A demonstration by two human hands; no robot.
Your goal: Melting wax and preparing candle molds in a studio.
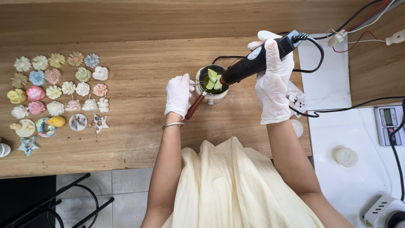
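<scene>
A small metal pot (213,80) with a red-brown handle (195,106) stands on the wooden table (139,63). It holds green liquid and pale green chunks (213,78). My left hand (178,94), in a white glove, rests against the pot's left side by the handle. My right hand (273,80), also gloved, grips a black corded heat tool (257,60) whose nozzle points down into the pot.
Several small pastel flower, shell and star shaped pieces (59,93) lie in rows at the table's left. A white mat (354,139) at right carries a digital scale (390,124), a round white piece (346,156) and a plug adapter (386,211). Cables (358,29) trail at back right.
</scene>
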